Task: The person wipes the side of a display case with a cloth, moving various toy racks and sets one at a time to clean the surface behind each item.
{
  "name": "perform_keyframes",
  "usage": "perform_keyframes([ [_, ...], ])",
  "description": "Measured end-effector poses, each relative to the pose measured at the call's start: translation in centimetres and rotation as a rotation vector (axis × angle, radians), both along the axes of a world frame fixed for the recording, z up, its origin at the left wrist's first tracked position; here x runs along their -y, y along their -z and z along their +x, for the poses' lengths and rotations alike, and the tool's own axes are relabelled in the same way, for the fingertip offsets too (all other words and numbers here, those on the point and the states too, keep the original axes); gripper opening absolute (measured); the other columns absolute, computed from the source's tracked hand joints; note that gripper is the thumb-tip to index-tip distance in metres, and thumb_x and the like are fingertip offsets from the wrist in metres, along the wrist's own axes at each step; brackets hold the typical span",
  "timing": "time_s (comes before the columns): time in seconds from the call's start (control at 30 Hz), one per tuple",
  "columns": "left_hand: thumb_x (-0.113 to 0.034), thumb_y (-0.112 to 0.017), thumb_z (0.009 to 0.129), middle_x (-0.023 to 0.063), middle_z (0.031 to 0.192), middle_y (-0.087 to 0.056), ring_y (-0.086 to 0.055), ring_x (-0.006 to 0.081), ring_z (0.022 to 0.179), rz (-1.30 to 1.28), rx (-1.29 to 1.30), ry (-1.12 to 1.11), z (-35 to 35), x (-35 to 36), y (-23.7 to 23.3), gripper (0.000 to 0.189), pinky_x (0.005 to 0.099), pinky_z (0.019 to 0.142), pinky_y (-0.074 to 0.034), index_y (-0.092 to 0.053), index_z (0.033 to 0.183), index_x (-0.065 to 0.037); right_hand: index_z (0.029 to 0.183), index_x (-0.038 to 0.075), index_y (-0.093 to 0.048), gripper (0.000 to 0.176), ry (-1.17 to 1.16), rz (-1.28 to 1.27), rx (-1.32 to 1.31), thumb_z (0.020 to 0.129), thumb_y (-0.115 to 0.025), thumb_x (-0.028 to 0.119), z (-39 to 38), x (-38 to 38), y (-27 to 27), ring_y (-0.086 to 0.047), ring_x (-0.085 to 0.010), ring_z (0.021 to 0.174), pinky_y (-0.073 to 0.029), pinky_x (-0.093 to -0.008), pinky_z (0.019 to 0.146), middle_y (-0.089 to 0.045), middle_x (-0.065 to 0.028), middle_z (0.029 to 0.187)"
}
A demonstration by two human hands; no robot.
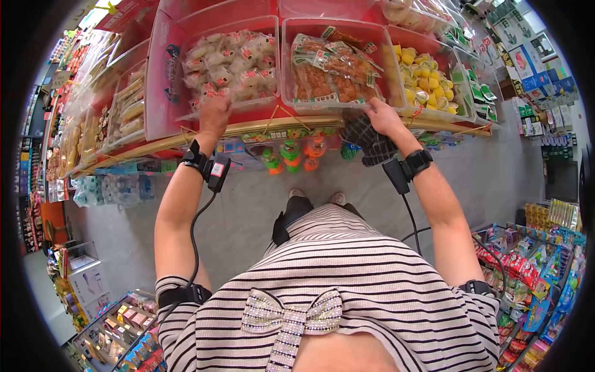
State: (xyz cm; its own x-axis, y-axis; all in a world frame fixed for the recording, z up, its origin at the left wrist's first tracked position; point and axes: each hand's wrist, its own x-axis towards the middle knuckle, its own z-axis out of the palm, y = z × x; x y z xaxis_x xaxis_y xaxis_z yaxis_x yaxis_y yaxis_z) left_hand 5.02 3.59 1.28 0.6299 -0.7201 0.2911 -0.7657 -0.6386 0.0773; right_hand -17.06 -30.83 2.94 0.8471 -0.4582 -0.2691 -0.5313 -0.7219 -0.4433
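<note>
My left hand [215,116] is at the front rim of a clear plastic bin [255,104] filled with small white wrapped packets [232,59]. Its fingers curl over the rim, close to packets with red print; the fingertips are partly hidden. Between the fingers of my right hand [382,118] is a dark checked cloth [372,144], hanging over the wooden shelf edge [297,121]. That hand is at the front right corner of a second clear bin [344,106], which contains flat packs of orange-brown snacks [334,68].
Yellow-capped cups [427,80] fill a bin to the right. Long packaged snacks [130,102] stand at the left. Green and orange toy-like containers [289,155] hang below the shelf edge. Bottled water packs [118,189] sit at lower left, and stocked shelves [533,279] are behind on the right.
</note>
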Motion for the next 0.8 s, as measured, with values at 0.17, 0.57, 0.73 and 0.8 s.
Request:
perform_keyframes([
  [0.17, -0.026, -0.061, 0.066, 0.0078, 0.067, -0.052, -0.051, 0.0257, 0.071, -0.026, 0.016, 0.068, -1.4, -0.9, -0.4, 0.021, 0.0379, 0.062, -0.037, -0.051, 0.07, -0.007, 0.098, 0.009, -0.048, 0.027, -0.014, -0.009, 0.021, 0.081, -0.043, 0.029, 0.4, 0.7, 0.2, -0.048, -0.0352, 0.094, -0.038, -0.0417, 0.077, -0.054, -0.0179, 0.098],
  [0.57, -0.02, -0.062, 0.068, 0.0102, 0.082, -0.055, -0.05, 0.0281, 0.082, -0.486, 0.213, -0.103, -10.0, 2.6, -1.0, 0.026, 0.0375, 0.075, -0.036, -0.054, 0.088, -0.006, 0.117, 0.003, -0.041, 0.046, 0.009, 0.271, 0.332, 0.078, -0.052, 0.023, -4.2, 1.2, -1.4, -0.055, -0.0246, 0.087, -0.041, -0.0328, 0.076, -0.055, -0.0159, 0.1],
  [0.73, -0.022, -0.059, 0.073, 0.013, 0.086, -0.056, -0.051, 0.0298, 0.083, -0.586, -0.21, -0.188, -11.9, 7.1, 4.0, 0.026, 0.038, 0.072, -0.04, -0.055, 0.091, -0.004, 0.115, 0.002, -0.044, 0.042, 0.115, 0.319, 0.198, 0.078, -0.054, 0.02, -10.7, 1.7, -4.9, -0.055, -0.017, 0.078, -0.043, -0.0276, 0.072, -0.057, -0.0135, 0.096],
  [0.8, -0.023, -0.058, 0.074, 0.0129, 0.083, -0.057, -0.052, 0.0299, 0.081, -0.652, -0.259, -0.237, -11.5, 8.8, 5.1, 0.026, 0.0377, 0.071, -0.04, -0.056, 0.09, -0.003, 0.113, 0.002, -0.045, 0.04, 0.143, 0.31, 0.27, 0.078, -0.053, 0.019, -13.4, 3.5, -2.8, -0.055, -0.0167, 0.077, -0.042, -0.0276, 0.071, -0.057, -0.0131, 0.095],
])
